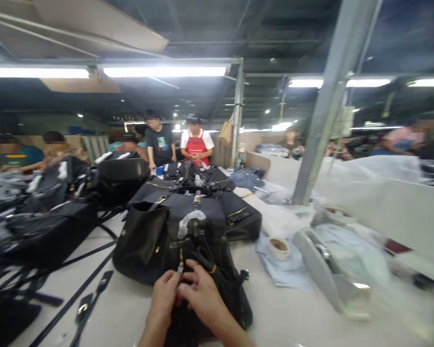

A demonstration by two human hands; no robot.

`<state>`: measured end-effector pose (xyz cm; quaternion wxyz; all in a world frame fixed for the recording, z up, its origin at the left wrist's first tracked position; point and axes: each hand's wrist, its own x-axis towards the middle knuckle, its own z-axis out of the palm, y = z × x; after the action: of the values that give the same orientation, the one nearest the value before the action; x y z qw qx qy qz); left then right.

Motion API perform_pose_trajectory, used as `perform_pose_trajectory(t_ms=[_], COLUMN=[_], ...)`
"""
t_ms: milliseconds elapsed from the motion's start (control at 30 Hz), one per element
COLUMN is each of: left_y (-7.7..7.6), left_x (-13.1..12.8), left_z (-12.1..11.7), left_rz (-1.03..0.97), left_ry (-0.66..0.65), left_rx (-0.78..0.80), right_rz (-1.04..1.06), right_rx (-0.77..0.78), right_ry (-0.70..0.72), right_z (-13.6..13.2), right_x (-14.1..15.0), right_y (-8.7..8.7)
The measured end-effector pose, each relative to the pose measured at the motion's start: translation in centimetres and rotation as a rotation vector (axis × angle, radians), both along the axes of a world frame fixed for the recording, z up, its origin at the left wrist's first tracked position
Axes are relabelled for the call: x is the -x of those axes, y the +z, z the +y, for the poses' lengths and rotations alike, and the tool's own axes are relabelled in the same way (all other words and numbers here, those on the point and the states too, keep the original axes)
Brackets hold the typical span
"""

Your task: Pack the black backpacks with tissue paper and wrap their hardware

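A black backpack [198, 217] lies on the table in front of me, with gold zippers and a buckle wrapped in clear plastic. My left hand [163, 296] is closed in a pinch at the small zipper pull [181, 268], at the lower end of a short gold zipper. Right beside it, my right hand [201, 291] has its fingers bent and meeting the left fingertips; what they grip is hidden. Dark straps [207, 260] with a yellow tie lie on the bag just beyond the right hand.
More black bags [58, 231] crowd the left side, with loose straps [88, 303] on the table. At right are a tape roll [278, 247] on light blue cloth and a grey tray [321, 274]. A slanted metal post [320, 111] rises behind. Several people work beyond.
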<state>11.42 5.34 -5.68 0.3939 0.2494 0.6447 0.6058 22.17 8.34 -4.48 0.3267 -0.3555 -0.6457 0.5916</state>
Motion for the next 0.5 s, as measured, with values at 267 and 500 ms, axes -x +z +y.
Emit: perform_pose_trajectory(t_ms=[267,500], left_y=[-0.5,-1.4], left_x=[0.8,1.3], left_z=[0.3,0.5], left_rz=[-0.010,-0.057], left_ry=[-0.025,-0.021], left_rx=[0.025,0.043], right_rz=[-0.481,-0.886], right_rx=[-0.418,-0.459], right_ry=[-0.577,-0.877], right_z=[7.3,11.6], right_x=[-20.1,-32.3], right_y=[5.3,7.5])
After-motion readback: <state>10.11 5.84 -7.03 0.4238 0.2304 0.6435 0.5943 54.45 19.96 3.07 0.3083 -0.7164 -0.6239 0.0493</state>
